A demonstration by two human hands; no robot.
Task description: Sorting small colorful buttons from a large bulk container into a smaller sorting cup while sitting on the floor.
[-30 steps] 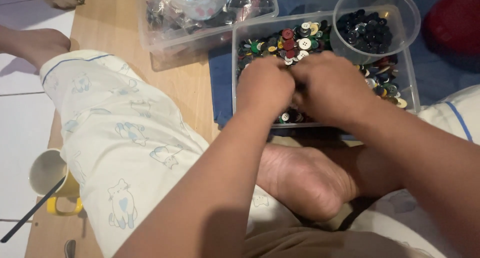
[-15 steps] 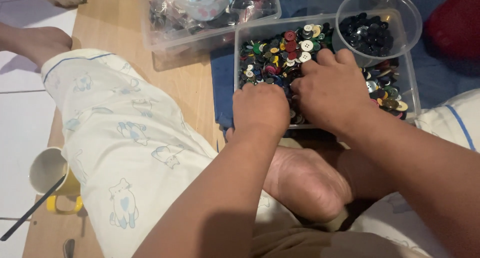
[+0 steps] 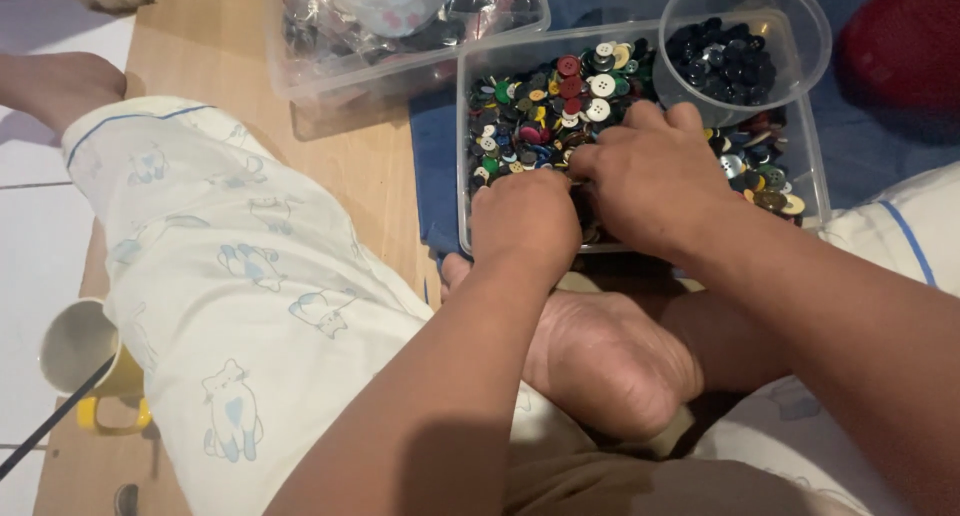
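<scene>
Digging through the mixed buttons (image 3: 560, 106), you are working both hands at the near edge of the clear rectangular tray (image 3: 463, 156). Your left hand (image 3: 525, 221) is curled knuckles-up over the pile, and your right hand (image 3: 655, 176) is bent beside it, touching it at the fingertips; I cannot tell whether either is pinching a button. Judging by this, you are sorting, and the next pick is calling for a fine pinch on one piece. A round clear tub (image 3: 790, 16) of dark buttons is sitting in the tray's far corner. Your bare foot (image 3: 610, 366) is crowding the tray's near wall, and a yellow-handled mug (image 3: 85, 356) is standing well apart.
</scene>
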